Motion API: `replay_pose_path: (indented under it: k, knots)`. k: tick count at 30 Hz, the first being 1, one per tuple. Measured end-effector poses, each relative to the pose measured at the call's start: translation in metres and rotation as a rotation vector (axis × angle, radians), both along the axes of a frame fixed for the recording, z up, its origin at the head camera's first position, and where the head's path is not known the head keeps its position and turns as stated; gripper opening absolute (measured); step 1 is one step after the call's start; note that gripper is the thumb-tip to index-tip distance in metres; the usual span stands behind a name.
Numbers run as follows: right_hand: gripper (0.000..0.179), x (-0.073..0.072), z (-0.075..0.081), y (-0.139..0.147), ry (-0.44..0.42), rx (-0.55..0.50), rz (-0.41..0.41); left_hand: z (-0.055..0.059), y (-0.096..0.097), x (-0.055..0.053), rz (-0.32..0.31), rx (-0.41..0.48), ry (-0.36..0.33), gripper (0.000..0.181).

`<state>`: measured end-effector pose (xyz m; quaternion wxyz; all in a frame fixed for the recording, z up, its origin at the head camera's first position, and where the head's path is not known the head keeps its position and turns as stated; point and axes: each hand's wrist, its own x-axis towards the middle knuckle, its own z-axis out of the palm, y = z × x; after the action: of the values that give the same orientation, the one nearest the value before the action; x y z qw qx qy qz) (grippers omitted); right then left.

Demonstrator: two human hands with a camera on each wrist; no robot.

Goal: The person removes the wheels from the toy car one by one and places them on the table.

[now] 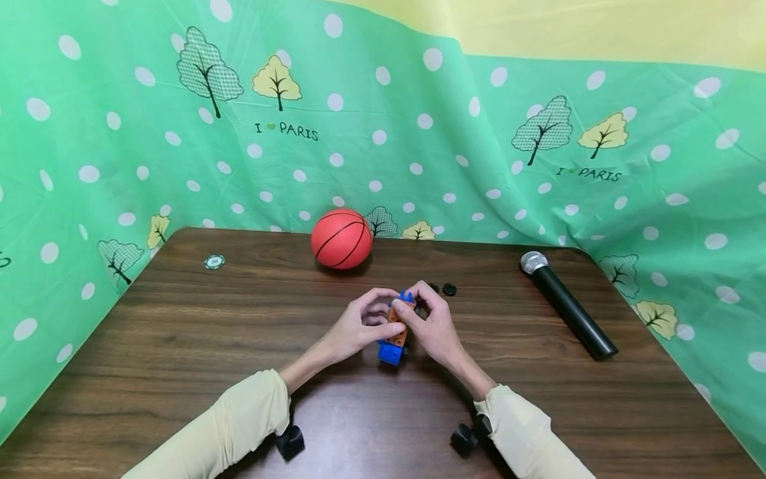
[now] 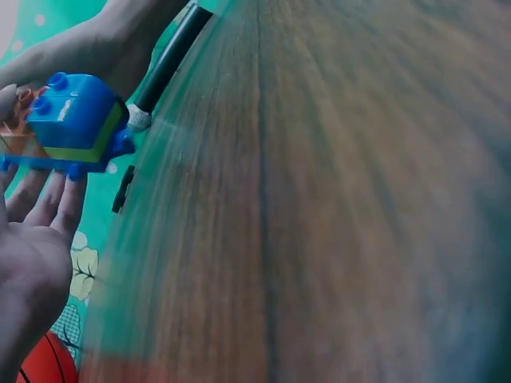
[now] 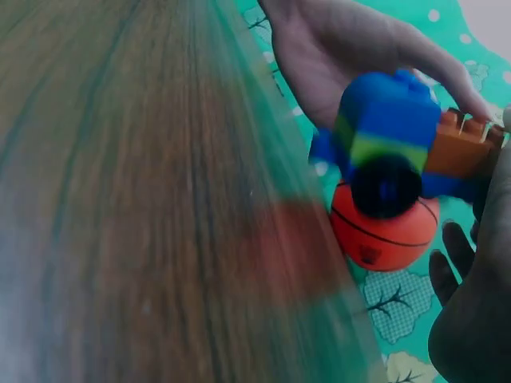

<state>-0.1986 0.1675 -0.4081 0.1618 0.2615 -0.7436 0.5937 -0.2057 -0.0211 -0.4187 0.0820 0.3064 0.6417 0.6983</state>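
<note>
Sleeves (image 1: 242,412) nearest, we pinch the toy (image 1: 395,340) between left hand (image 1: 354,328) and right hand (image 1: 437,330), its length pointing away.

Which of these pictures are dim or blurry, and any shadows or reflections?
Head view: bright, mostly sharp, with a dark shadow under the ball. Left wrist view: dimmer, the table smeared and blurry. Right wrist view: also dim, the toy soft-edged, a reddish reflection on the table.
</note>
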Motion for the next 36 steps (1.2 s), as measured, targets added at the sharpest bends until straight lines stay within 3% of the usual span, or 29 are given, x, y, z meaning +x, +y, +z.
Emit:
replay_pose_path:
  k: [3, 8, 15, 22, 29, 33, 36]
  knots:
    - [0.01, 0.0, 0.001, -0.003, -0.034, 0.02, -0.018, 0.001, 0.0, 0.001, 0.01, -0.008, 0.007, 0.048]
    - [0.004, 0.0, -0.001, -0.005, -0.046, 0.047, -0.051, 0.002, -0.002, 0.003, 0.08, -0.001, 0.035, 0.043]
    - [0.019, 0.0, -0.003, -0.004, -0.044, 0.034, -0.086, 0.002, -0.006, 0.004, 0.145, -0.011, 0.017, 0.042]
    - [0.02, 0.001, -0.008, -0.007, -0.108, 0.019, -0.002, 0.001, -0.01, 0.002, 0.154, 0.002, -0.01, 0.041]
    - [0.018, 0.003, -0.012, -0.013, -0.166, -0.017, 0.021, 0.002, -0.012, 0.002, 0.16, 0.016, -0.012, 0.041]
    - [0.017, 0.004, -0.012, -0.016, -0.141, -0.04, 0.021, 0.001, -0.013, 0.002, 0.162, 0.022, -0.006, 0.041]
    - [0.015, 0.004, -0.013, -0.017, -0.07, -0.016, -0.027, 0.002, -0.013, 0.001, 0.164, 0.017, 0.005, 0.04]
